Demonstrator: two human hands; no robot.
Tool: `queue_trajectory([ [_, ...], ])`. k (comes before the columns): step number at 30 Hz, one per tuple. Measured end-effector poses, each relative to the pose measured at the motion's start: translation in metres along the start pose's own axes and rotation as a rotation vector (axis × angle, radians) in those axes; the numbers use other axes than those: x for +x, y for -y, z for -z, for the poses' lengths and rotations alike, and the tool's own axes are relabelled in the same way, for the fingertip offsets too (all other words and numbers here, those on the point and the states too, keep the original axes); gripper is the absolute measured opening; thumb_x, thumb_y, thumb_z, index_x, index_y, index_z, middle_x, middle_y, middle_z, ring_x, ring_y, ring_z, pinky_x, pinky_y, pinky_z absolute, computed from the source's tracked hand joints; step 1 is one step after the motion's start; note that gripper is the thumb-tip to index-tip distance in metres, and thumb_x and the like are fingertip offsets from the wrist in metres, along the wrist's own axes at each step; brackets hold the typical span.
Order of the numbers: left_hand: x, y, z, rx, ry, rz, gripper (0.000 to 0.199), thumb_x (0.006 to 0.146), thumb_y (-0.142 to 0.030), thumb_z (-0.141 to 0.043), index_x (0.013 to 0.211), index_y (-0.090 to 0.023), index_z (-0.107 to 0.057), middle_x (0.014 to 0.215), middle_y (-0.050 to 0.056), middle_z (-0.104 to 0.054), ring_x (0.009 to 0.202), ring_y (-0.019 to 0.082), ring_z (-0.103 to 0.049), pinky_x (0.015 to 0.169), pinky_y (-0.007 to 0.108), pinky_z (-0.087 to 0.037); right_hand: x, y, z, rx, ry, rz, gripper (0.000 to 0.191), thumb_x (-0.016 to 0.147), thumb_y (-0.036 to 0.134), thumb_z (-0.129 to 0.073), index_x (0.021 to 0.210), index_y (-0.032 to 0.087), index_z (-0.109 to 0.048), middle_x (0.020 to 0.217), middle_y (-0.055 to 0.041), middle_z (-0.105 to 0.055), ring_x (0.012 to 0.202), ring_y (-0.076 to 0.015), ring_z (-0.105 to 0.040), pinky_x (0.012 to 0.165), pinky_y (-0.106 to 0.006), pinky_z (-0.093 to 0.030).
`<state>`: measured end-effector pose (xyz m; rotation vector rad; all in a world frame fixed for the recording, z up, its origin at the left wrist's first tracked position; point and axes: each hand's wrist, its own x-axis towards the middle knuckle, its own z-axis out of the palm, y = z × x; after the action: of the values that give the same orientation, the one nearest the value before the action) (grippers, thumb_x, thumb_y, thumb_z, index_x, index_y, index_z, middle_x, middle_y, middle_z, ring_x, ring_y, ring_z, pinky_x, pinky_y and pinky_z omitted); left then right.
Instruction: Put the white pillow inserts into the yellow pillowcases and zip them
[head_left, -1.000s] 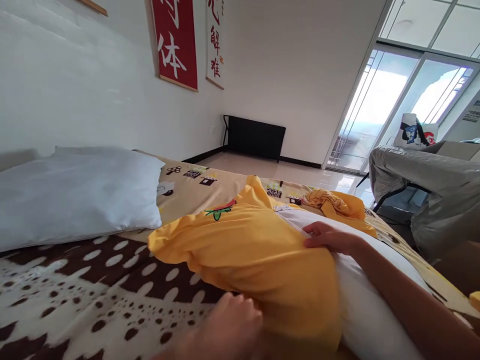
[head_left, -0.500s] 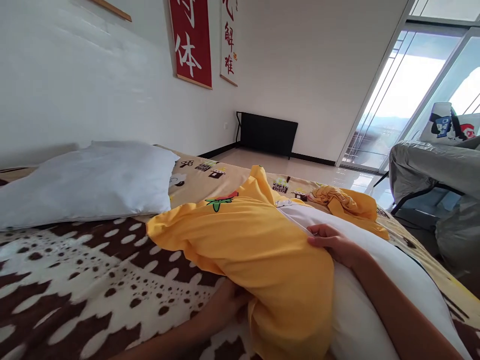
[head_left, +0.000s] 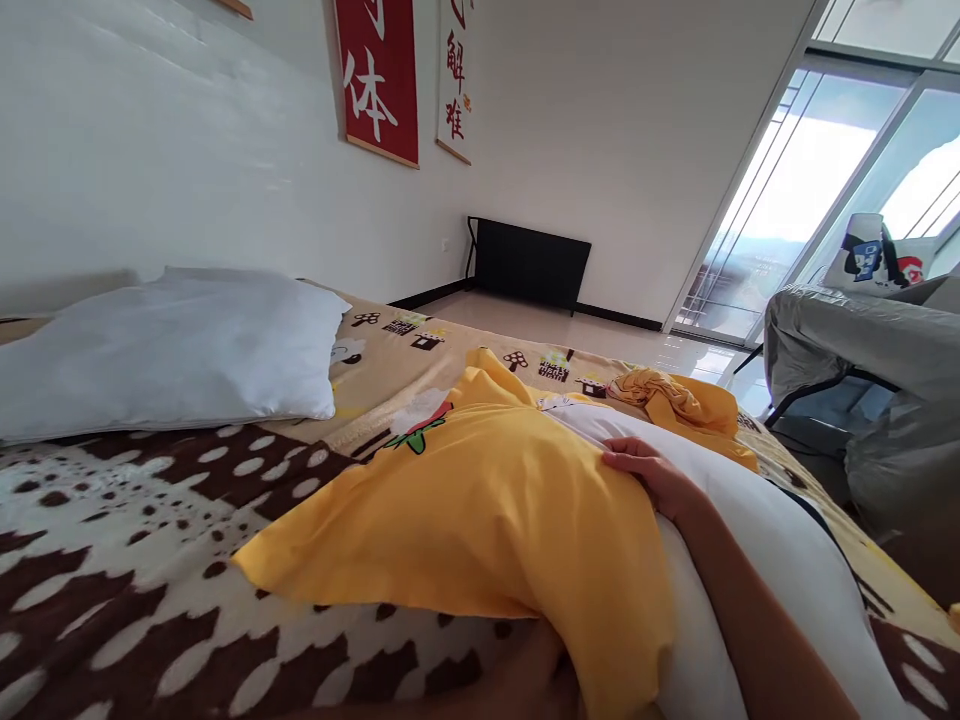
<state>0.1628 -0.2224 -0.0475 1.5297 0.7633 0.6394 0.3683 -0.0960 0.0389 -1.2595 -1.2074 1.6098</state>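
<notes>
My right hand (head_left: 651, 472) rests on the white pillow (head_left: 780, 560), fingers (head_left: 621, 460) curled over the open edge of the yellow pillowcase (head_left: 480, 520) and pinching it against the pillow. My left hand (head_left: 536, 670) sits low at the bottom of the view, half hidden under the pillowcase's near edge; I cannot tell whether it is closed on the cloth or just touching it. The pillowcase lies across the brown-and-white patterned blanket (head_left: 150, 580), covering the far end of the pillow, with its far corner flat and slack. As I read it, the case is only partly on: a good stretch of white pillow is bare toward me. A second bare pillow (head_left: 172, 350) lies by the wall, and another crumpled yellow cloth (head_left: 675, 395) sits beyond my right hand.
</notes>
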Motion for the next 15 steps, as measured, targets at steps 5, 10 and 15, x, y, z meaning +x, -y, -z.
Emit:
queue_trajectory([
  [5, -0.011, 0.001, 0.011, -0.005, -0.052, 0.002, 0.062, 0.083, -0.04, -0.055, 0.14, -0.027, -0.038, 0.145, 0.008, -0.041, 0.134, 0.029, -0.035, 0.111, 0.049, -0.03, -0.015, 0.001, -0.02, -0.221, 0.049, 0.122, 0.036, 0.067, 0.05, -0.071, 0.075, 0.019, -0.058, 0.064, 0.0029, -0.06, 0.053, -0.0089, -0.051, 0.046, -0.02, -0.035],
  [10, -0.021, -0.005, 0.02, -0.026, -0.072, 0.022, 0.061, 0.085, -0.045, -0.053, 0.139, -0.021, -0.039, 0.145, 0.011, -0.041, 0.133, 0.029, -0.037, 0.113, 0.047, -0.028, -0.067, -0.011, -0.032, -0.826, -0.254, 0.33, 0.029, 0.081, 0.048, -0.053, 0.084, 0.02, -0.06, 0.06, 0.0033, -0.055, 0.055, -0.0118, -0.049, 0.053, -0.024, -0.037],
  [15, -0.022, -0.011, 0.026, 0.033, -0.043, 0.021, 0.054, 0.084, -0.038, -0.052, 0.134, -0.017, -0.047, 0.142, 0.011, -0.045, 0.13, 0.029, -0.041, 0.111, 0.046, -0.03, -0.135, -0.055, 0.001, -1.447, -0.452, 0.518, 0.043, 0.073, 0.043, -0.06, 0.114, 0.028, -0.06, 0.117, -0.0072, -0.063, 0.103, -0.0268, -0.06, 0.084, -0.037, -0.046],
])
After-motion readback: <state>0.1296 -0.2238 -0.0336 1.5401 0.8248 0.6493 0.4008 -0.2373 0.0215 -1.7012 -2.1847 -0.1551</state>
